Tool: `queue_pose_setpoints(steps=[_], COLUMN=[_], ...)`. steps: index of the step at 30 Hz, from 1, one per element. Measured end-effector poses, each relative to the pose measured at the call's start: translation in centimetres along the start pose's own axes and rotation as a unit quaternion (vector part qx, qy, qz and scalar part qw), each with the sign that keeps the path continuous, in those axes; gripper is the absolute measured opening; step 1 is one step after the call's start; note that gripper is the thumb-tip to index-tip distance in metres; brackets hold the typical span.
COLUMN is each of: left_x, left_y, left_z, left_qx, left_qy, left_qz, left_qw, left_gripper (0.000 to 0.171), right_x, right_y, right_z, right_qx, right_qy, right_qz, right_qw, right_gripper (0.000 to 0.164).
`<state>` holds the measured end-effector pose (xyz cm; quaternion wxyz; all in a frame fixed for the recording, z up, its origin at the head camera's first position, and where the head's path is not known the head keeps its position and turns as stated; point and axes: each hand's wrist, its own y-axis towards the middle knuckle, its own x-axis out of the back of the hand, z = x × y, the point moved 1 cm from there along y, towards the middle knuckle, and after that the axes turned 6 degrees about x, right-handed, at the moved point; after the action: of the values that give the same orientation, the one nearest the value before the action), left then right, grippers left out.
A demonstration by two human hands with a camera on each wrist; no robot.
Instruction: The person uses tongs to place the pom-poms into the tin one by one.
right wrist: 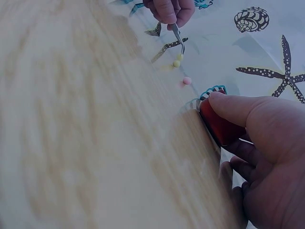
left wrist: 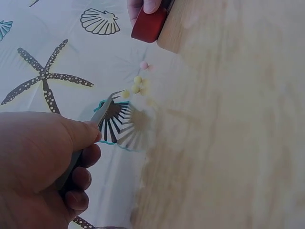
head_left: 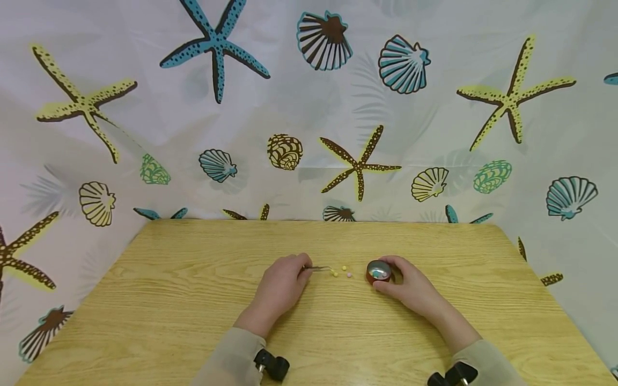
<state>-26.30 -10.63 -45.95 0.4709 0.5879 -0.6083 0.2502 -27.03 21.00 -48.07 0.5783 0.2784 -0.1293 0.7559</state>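
Note:
My left hand pinches steel tweezers between thumb and fingers. Their bent tips point right and meet a small yellow ball; whether they grip it or only touch it, I cannot tell. Two more yellow balls lie close beside it, and a pink ball sits slightly nearer to the right hand. On the right, a small round red tin with a silvery inside is held by my right hand, thumb and fingers around its side. Something teal and white shows inside, perhaps a reflection.
Both hands work over a wood-grain table. Behind it and along its sides hangs a pale cloth printed with starfish and shells. A black wrist mount is at the left sleeve, another at the right.

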Motion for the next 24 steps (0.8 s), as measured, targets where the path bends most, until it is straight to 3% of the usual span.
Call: queue_pose_setpoints(steps=[13, 24], left_x=[0.36, 0.34], left_y=[0.02, -0.1], left_z=[0.11, 0.53], left_qx=[-0.002, 0.032], left_qy=[-0.009, 0.027], left_qz=[-0.008, -0.011], left_qw=[0.9999, 0.9991], left_gripper=[0.004, 0.005], right_x=[-0.01, 0.0], right_y=[-0.05, -0.01], right_z=[0.09, 0.11], right_qx=[-0.002, -0.003], right_qy=[-0.001, -0.003], right_qz=[-0.001, 0.0], right_qw=[1.0, 1.0], right_gripper=[0.067, 0.067])
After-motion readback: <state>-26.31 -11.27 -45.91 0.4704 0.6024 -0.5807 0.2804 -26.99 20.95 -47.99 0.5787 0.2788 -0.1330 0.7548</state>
